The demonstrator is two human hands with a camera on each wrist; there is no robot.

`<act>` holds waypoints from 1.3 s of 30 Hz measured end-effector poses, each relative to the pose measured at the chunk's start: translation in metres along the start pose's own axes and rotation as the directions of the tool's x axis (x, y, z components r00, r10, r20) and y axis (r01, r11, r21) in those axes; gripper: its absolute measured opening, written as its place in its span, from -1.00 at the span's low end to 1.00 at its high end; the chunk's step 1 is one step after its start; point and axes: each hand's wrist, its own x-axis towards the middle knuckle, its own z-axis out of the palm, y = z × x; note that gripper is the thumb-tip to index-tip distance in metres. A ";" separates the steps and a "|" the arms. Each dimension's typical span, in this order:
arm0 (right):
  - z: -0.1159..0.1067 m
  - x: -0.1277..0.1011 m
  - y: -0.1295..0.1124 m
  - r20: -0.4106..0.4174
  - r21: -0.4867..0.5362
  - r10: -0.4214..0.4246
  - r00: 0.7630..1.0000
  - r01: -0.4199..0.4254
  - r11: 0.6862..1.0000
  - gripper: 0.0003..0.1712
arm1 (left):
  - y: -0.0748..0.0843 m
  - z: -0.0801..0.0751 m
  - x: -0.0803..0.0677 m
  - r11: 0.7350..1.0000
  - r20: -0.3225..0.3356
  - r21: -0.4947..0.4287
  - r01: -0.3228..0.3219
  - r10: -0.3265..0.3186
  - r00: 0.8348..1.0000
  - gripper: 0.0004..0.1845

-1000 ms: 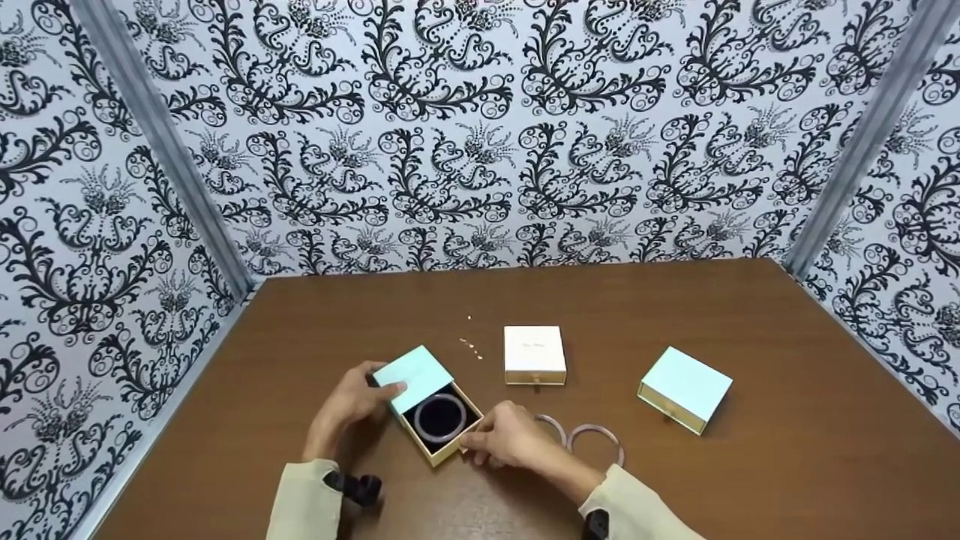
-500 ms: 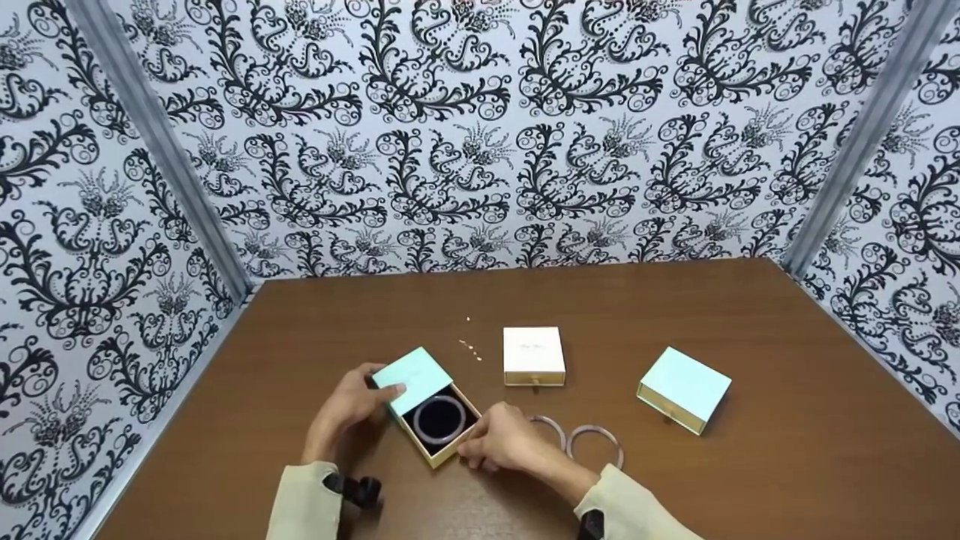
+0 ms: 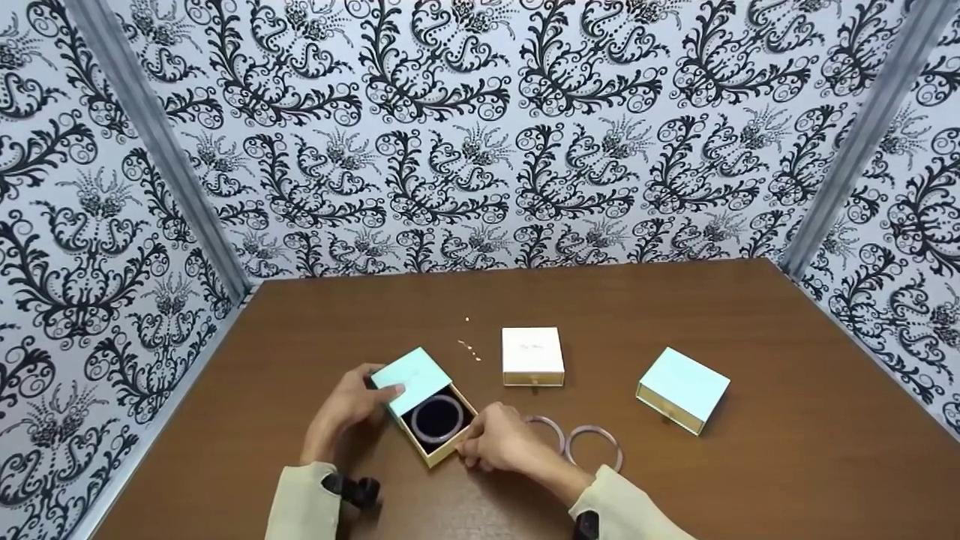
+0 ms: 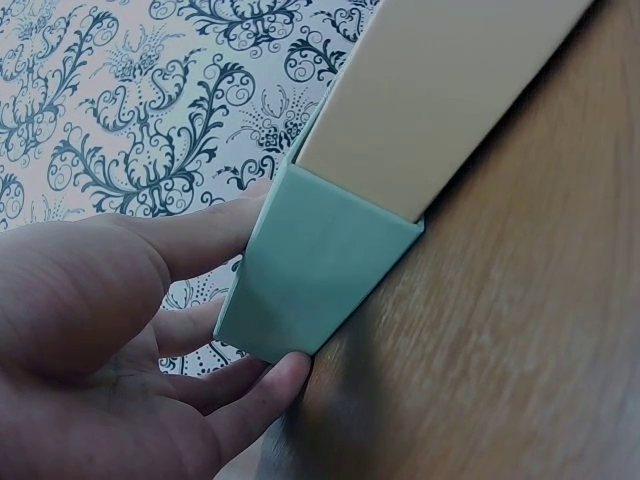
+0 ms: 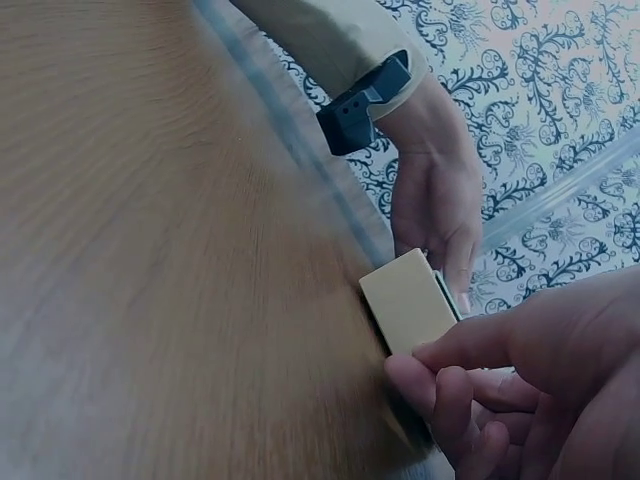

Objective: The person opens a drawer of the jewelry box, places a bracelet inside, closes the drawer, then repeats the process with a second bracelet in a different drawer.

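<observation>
Sleeve of mint-green cardboard (image 3: pixel 416 374) is gripped by the left hand (image 3: pixel 355 397); before it, the right hand (image 3: pixel 501 439) pinches the half-out cream cardboard drawer (image 3: pixel 442 452), greyish-lilac round bangle (image 3: pixel 437 440) inside. I would hold the sleeve steady, guiding the drawer straight.

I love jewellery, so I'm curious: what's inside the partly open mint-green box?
A greyish-purple bangle lies in the exposed part of the dark-lined drawer. The rest of the drawer is hidden beneath the mint-green cover, so anything there can't be seen.
</observation>
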 end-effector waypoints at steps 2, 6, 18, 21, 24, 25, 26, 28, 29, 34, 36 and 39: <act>0.000 0.001 0.000 -0.002 -0.010 -0.014 1.000 0.014 1.000 -0.79 | 0.000 0.000 0.000 1.000 -0.003 -0.005 -0.012 0.012 1.000 -0.40; 0.000 0.002 0.002 -0.010 -0.042 -0.045 0.999 0.044 0.998 -0.75 | -0.001 0.002 0.002 0.999 -0.008 -0.020 -0.036 0.035 0.999 -0.41; 0.000 0.005 0.001 -0.014 -0.042 -0.029 0.999 0.028 0.999 -0.77 | -0.001 0.001 0.003 1.000 -0.008 -0.011 -0.027 0.027 1.000 -0.40; 0.000 0.007 0.001 -0.014 -0.045 -0.030 0.999 0.029 0.999 -0.77 | -0.001 0.001 0.003 1.000 -0.009 -0.005 -0.026 0.026 1.000 -0.39; 0.000 0.008 0.001 -0.018 -0.048 -0.032 0.999 0.032 0.998 -0.76 | -0.002 0.001 0.003 1.000 -0.009 -0.007 -0.022 0.022 1.000 -0.39; 0.000 0.008 0.001 -0.022 -0.053 -0.033 0.999 0.032 0.998 -0.76 | -0.001 0.001 0.002 1.000 -0.009 -0.006 -0.021 0.021 1.000 -0.39; 0.001 0.009 0.001 -0.025 -0.060 -0.032 0.999 0.030 0.998 -0.75 | -0.001 0.001 0.002 1.000 -0.008 -0.005 -0.021 0.021 1.000 -0.39; 0.002 0.009 0.001 -0.029 -0.065 -0.031 0.999 0.029 0.997 -0.75 | -0.001 0.001 0.002 1.000 -0.008 -0.009 -0.020 0.020 1.000 -0.40; 0.002 0.010 0.001 -0.030 -0.064 -0.031 0.999 0.029 0.998 -0.75 | -0.001 0.001 0.002 1.000 -0.010 -0.009 -0.019 0.019 1.000 -0.40; 0.004 0.011 0.001 -0.029 -0.041 -0.055 0.998 0.053 0.998 -0.72 | -0.001 0.000 0.002 1.000 -0.017 -0.001 -0.019 0.019 1.000 -0.42; 0.004 0.012 0.001 -0.032 -0.034 -0.065 0.997 0.064 0.997 -0.71 | -0.001 0.000 0.001 1.000 -0.012 0.006 -0.015 0.015 1.000 -0.42; 0.005 0.013 0.002 -0.037 -0.035 -0.068 0.997 0.067 0.997 -0.71 | -0.001 0.000 0.001 1.000 -0.005 0.017 -0.006 0.006 1.000 -0.41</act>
